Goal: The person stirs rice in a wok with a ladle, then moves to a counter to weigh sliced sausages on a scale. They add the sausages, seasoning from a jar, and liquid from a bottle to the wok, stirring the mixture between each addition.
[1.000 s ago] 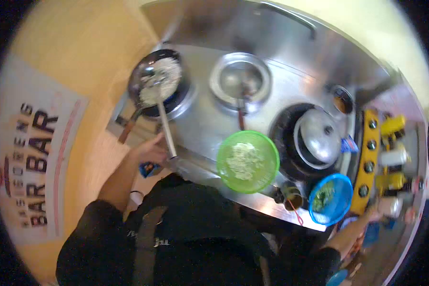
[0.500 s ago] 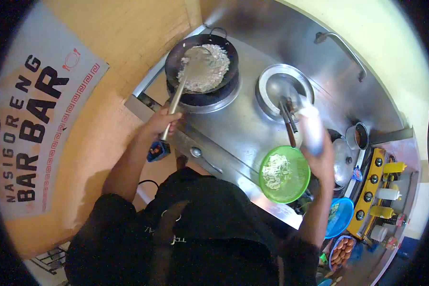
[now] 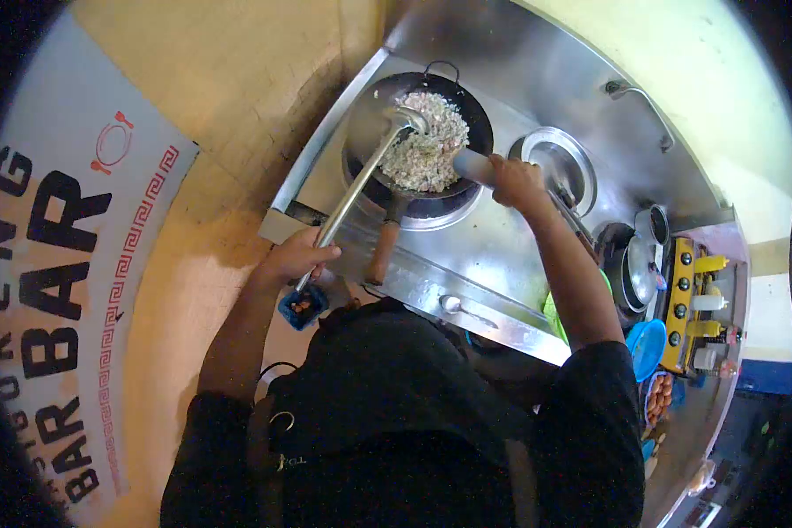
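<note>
My left hand point(image 3: 301, 256) is closed round the handle of a long metal ladle point(image 3: 352, 193), whose head lies over the pale rice-like food point(image 3: 431, 154) in a black wok point(image 3: 478, 123). A wooden handle point(image 3: 383, 253) sticks out from the wok toward me. In my right hand point(image 3: 517, 183) is a whitish bottle point(image 3: 473, 166), held tilted with its end over the wok's right edge. What comes out of the bottle, if anything, cannot be made out.
Right of the wok stands a round metal pan point(image 3: 587, 167) with utensils. A spoon point(image 3: 451, 304) lies on the front ledge. Beyond my right arm are a green basket point(image 3: 554, 315), a lidded pot point(image 3: 640, 271), a blue basin point(image 3: 648, 348) and sauce bottles point(image 3: 711, 263).
My right hand has moved left with the bottle, from beside the metal pan to the wok. The ladle head has lifted and shifted within the wok. The whole view has shifted.
</note>
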`<state>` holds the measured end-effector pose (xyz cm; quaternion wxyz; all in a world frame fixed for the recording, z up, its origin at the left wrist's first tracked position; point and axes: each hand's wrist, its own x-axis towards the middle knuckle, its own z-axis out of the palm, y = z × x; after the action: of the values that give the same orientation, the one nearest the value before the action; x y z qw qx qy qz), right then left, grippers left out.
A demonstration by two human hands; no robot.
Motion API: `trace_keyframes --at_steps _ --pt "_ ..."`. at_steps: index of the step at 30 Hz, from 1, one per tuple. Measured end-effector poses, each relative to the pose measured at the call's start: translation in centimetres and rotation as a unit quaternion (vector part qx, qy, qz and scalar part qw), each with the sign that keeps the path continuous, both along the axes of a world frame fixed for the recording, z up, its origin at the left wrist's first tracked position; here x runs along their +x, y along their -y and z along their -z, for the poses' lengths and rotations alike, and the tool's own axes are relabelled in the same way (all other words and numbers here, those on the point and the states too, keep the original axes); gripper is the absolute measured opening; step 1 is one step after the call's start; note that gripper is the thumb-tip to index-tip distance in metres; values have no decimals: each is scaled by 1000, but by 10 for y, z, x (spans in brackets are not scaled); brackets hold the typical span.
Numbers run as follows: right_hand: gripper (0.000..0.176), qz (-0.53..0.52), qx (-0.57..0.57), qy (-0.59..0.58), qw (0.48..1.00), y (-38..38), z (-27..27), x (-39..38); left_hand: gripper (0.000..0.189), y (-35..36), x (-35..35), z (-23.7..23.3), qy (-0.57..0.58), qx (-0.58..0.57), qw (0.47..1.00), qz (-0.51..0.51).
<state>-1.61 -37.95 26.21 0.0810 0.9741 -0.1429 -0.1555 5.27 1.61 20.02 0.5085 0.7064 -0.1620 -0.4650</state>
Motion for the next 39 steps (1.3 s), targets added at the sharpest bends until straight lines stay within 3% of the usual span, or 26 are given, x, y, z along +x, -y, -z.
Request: trace_keyframes --at_steps 3,7,11,14,17,19,23,24,31,33,37,39 --pt "41 8 -4 -22 1000 -14 -5 3 22 -7 16 11 -7 -22 999 30" --pt "40 -30 -35 78 996 -24 20 13 22 -12 28 8 -6 -2 999 36" --pt "38 -40 4 55 998 -43 18 17 22 -27 44 18 -7 -11 999 38" --pt "37 -13 -56 66 996 -41 1 26 22 -29 46 4 -14 -14 1000 24" --pt "38 20 -41 -24 999 -26 -4 27 22 -32 51 -8 0 -12 999 33" --pt "36 -13 -139 115 984 -17 6 22 22 -32 53 -11 9 -15 999 44" --pt "32 76 -54 40 995 -9 2 36 24 -33 55 -22 33 -1 998 47" --pt "31 97 -58 66 991 -10 7 39 24 -32 57 -22 34 -6 998 49" --pt "28 53 -4 -21 998 -23 3 47 25 -32 61 -18 54 -18 997 50" --pt "28 21 -94 85 992 -17 14 47 26 -29 59 -24 47 5 998 48" --pt "28 67 -91 60 992 -5 1 47 24 -31 59 -17 46 9 998 46" --pt "26 86 -124 118 981 9 3 46 24 -30 55 -28 38 22 998 54"
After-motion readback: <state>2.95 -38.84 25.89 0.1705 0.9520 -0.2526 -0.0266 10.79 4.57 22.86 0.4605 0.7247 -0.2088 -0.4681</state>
